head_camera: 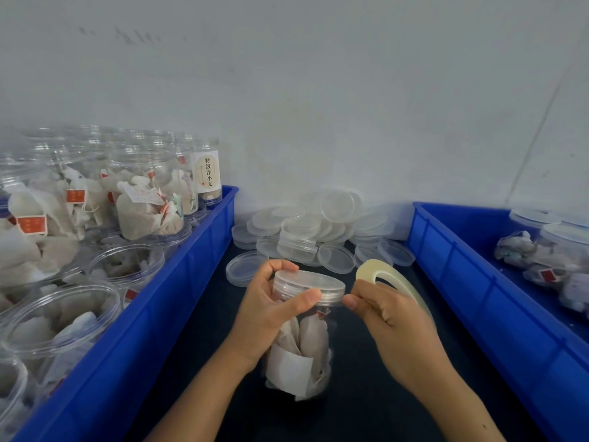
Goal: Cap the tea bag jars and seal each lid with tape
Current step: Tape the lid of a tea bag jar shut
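A clear jar (301,339) packed with tea bags is gripped near its top by the left hand (271,309), whose fingers are curled round the far side while the thumb is laid along the rim of the clear lid (310,287) already seated on the jar. The right hand (387,317) is held just beside the lid's right edge, with thumb and forefinger pinched together at the lid's side (whether a tape end is caught between them cannot be told), and a roll of pale tape (387,277) is held by the remaining curled fingers. The jar is stood upright on a dark table (366,393), between two blue bins. Behind the jar, against the white wall (318,90), a heap of loose lids (318,232) is piled. The left bin (159,314) is filled with uncapped jars (143,199) of tea bags, one bearing a printed label. In the right bin (478,298), a few capped jars (557,250) are laid.
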### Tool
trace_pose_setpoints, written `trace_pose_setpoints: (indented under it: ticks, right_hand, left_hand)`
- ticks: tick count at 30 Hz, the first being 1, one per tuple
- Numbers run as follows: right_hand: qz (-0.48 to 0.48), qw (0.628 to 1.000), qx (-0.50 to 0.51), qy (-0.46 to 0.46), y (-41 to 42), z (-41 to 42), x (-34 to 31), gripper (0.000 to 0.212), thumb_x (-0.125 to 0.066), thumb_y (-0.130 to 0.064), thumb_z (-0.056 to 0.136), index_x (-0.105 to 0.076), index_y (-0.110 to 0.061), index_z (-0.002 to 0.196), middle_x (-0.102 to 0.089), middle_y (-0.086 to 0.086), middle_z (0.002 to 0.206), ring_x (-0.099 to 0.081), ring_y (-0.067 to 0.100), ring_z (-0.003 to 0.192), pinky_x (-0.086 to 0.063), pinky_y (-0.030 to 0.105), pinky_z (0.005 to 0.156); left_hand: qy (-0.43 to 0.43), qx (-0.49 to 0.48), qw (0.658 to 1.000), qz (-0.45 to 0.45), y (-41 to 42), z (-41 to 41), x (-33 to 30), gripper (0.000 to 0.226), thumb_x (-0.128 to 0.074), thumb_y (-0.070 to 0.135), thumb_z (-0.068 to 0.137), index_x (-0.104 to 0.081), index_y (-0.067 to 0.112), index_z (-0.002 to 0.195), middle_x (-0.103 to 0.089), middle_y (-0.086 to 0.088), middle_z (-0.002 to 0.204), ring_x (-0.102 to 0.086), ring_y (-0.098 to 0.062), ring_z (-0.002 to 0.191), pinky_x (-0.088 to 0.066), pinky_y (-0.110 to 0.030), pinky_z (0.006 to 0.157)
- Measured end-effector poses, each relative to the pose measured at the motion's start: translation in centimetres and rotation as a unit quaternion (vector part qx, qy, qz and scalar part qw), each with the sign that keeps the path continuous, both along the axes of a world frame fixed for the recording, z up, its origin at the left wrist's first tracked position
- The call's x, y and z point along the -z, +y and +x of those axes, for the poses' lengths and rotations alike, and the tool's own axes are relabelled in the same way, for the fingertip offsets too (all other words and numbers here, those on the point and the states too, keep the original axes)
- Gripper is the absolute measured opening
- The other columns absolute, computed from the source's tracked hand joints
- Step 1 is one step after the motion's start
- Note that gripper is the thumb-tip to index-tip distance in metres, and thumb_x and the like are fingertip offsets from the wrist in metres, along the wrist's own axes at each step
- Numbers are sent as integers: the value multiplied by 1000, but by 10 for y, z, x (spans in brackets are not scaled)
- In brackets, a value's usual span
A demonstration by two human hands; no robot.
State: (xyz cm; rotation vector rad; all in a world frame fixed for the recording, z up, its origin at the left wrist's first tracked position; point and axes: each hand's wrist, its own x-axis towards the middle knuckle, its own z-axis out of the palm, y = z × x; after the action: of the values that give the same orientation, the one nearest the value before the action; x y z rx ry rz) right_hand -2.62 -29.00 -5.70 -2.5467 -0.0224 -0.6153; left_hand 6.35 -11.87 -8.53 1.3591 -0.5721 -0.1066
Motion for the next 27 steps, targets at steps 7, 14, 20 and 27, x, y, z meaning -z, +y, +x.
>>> trace_pose_setpoints:
  ticks: [7,14,20,27]
  right_hand:
    - [80,996,-25,1,8,3,6,26,-42,-47,91,-52,-30,73,-55,-7,73,-52,9,69,-47,36,63]
    - [86,996,-20,-20,13,3,9,27,-41,-47,91,-53,-31,72,-56,-1,69,-53,12,64,-47,34,57]
    - [70,997,-20,-36,18,3,10,35,-30,-59,84,-51,-33,75,-57,-4,71,-54,9,61,-51,34,58]
    - [16,999,-39,-12,14,-1,7,33,-19,-60,87,-45,-39,83,-53,-8,75,-53,6,67,-50,30,62]
  left_hand:
    - [58,37,998,4,0,2,3,80,-80,44,53,-43,17,117,-75,8,98,-72,-12,90,-54,-18,71]
    - [-24,-3,993,118,3,0,1,78,-67,72,59,-44,45,128,-63,15,120,-61,-2,111,-52,-23,90]
    - [-64,-88,980,165,-1,-6,-3,88,-66,78,50,-51,37,126,-67,18,107,-63,0,103,-52,-26,90]
    - [-32,-135,981,135,-9,-8,-2,76,-69,80,48,-55,39,110,-69,11,96,-66,-6,92,-55,-26,80]
